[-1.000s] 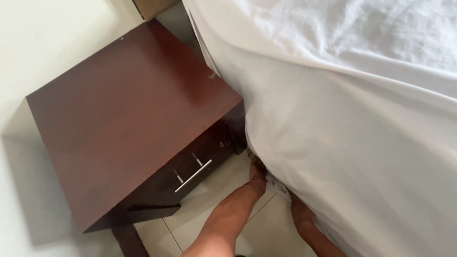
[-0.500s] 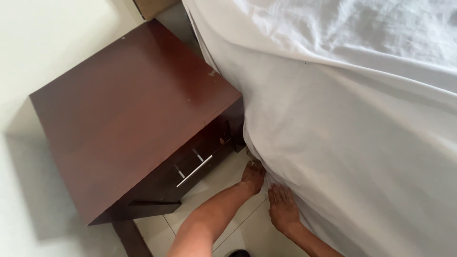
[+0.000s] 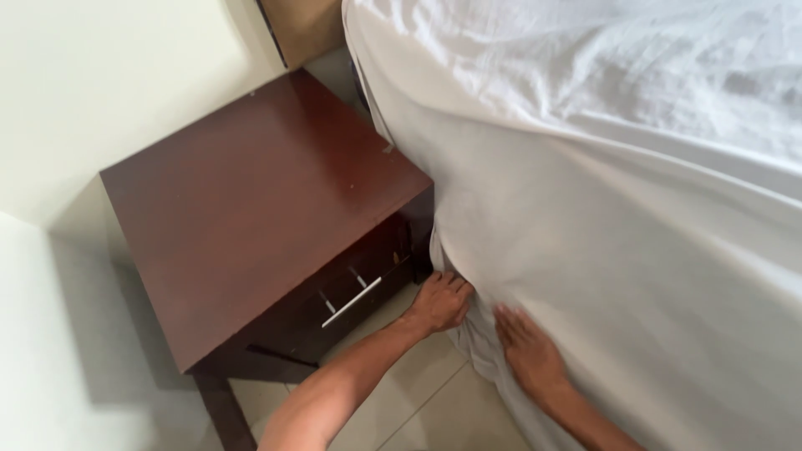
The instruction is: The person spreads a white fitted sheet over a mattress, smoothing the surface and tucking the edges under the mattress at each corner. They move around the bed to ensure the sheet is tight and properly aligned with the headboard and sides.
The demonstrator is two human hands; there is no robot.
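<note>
The left hand [image 3: 440,301] is curled shut on the hanging edge of the white sheet [image 3: 601,242], low beside the dark nightstand [image 3: 259,217]. The right hand [image 3: 528,351] is pressed flat, fingers together, against it. The cloth is judged soft and light, best gripped at its hem.

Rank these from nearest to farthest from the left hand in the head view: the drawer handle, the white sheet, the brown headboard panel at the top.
1. white sheet: the left hand touches its lower edge, to the right.
2. drawer handle: silver bar on the nightstand front, just left.
3. brown headboard panel: far up, by the wall.
</note>
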